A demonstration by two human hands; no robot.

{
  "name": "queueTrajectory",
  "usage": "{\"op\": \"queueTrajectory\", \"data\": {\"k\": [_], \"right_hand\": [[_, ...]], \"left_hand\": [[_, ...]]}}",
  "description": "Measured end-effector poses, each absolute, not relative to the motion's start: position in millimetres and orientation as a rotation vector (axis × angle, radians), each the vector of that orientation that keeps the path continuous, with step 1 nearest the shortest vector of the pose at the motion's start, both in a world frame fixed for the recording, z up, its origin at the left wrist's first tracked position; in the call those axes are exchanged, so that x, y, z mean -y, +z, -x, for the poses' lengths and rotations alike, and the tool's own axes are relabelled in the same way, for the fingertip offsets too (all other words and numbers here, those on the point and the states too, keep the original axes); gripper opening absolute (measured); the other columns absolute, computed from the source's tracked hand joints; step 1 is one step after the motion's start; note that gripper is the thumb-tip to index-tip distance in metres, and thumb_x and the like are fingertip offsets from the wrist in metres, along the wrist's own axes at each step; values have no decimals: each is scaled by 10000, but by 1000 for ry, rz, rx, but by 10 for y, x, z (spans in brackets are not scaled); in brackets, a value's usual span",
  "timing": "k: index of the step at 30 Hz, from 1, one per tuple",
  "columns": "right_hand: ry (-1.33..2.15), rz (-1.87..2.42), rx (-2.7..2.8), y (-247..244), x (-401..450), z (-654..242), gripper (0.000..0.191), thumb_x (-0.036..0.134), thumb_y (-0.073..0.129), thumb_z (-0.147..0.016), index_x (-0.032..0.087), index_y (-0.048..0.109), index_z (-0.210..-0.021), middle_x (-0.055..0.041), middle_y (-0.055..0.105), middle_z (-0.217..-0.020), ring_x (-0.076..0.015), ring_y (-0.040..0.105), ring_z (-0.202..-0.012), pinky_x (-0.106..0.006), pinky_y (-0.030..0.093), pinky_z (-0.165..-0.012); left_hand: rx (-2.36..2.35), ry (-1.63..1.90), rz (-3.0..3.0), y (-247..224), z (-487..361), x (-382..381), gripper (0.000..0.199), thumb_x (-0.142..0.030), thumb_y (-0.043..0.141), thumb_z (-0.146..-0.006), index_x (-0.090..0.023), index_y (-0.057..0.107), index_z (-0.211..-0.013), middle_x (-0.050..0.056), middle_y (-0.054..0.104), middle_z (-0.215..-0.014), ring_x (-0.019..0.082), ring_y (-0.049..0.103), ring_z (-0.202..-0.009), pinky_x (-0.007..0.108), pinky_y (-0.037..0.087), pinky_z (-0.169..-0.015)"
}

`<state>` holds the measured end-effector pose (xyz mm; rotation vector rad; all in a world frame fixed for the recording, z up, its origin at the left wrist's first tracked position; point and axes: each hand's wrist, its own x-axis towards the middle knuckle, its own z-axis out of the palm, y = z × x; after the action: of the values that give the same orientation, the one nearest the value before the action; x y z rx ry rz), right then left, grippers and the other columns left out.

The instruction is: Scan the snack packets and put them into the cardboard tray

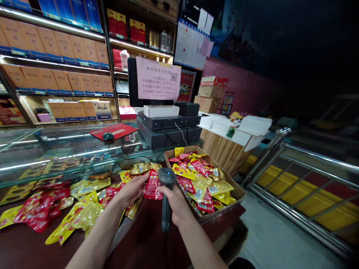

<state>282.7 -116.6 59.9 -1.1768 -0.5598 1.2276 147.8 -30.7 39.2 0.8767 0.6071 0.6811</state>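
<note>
a red snack packet (152, 185) is pinched at 12 o'clock by the left hand (131, 191), fingers and thumb closed on it, just beside a handheld barcode scanner (167, 198), held upright in the wrapped right hand (176, 204); a cardboard tray (179, 154) of packets sits at 2 o'clock.

Snack packets (198, 188) fill the cardboard tray (228, 175), with loose packets (89, 186) left of it on the worktop (134, 239), a checkout terminal (168, 130) behind it, and a metal railing (316, 156) right of it.
</note>
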Motion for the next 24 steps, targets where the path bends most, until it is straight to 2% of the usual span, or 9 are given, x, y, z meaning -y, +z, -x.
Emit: {"op": "queueTrajectory", "data": {"k": [3, 7, 12, 15, 20, 24], "right_hand": [[1242, 1144, 539, 654, 1205, -2989, 266, 259, 726, -586, 175, 655, -829, 8, 668, -748, -161, 597, -755, -259, 443, -724], [1198, 1109, 525, 872, 1258, -3334, 290, 268, 738, -577, 186, 654, -842, 5, 675, -727, -168, 613, -723, -261, 453, -676], [1087, 1026, 511, 1255, 1172, -3968, 300, 245, 737, -572, 168, 643, -846, -6, 682, -717, -164, 630, -682, -274, 478, -669], [930, 1086, 432, 1319, 1138, -4288, 256, 218, 729, -555, 153, 631, -782, 9, 648, -632, -143, 603, -617, -261, 474, -636], [967, 1081, 360, 1136, 1274, -4354, 270, 232, 716, -578, 169, 635, -828, -10, 662, -692, -177, 624, -695, -281, 483, -642], [983, 1106, 402, 1044, 1358, -4051, 235, 231, 737, -561, 181, 659, -777, -25, 673, -793, -170, 600, -752, -263, 464, -654]], "left_hand": [[-569, 660, -753, 557, -1560, 399, 363, -419, 575, -837, -127, 657, -1036, 140, 690, -1006, 223, 654, -943, 310, 512, -807], [-525, 620, -749, 841, -1916, 418, 441, -474, 507, -859, -117, 634, -1085, 160, 664, -1075, 248, 624, -1029, 332, 507, -835], [-488, 600, -831, 1232, -2698, 209, 535, -487, 459, -879, -61, 562, -1185, 207, 617, -1157, 258, 610, -1056, 341, 493, -865], [-662, 654, -895, 1325, -2966, 60, 569, -468, 470, -880, -24, 502, -1235, 241, 580, -1207, 255, 618, -1038, 331, 500, -851], [-774, 718, -943, 1224, -2591, -108, 496, -437, 525, -861, -44, 569, -1161, 226, 591, -1209, 264, 629, -1026, 345, 518, -844], [-905, 793, -908, 1047, -1967, -113, 419, -402, 556, -852, -72, 602, -1107, 203, 617, -1185, 248, 633, -1028, 342, 530, -849]]}}
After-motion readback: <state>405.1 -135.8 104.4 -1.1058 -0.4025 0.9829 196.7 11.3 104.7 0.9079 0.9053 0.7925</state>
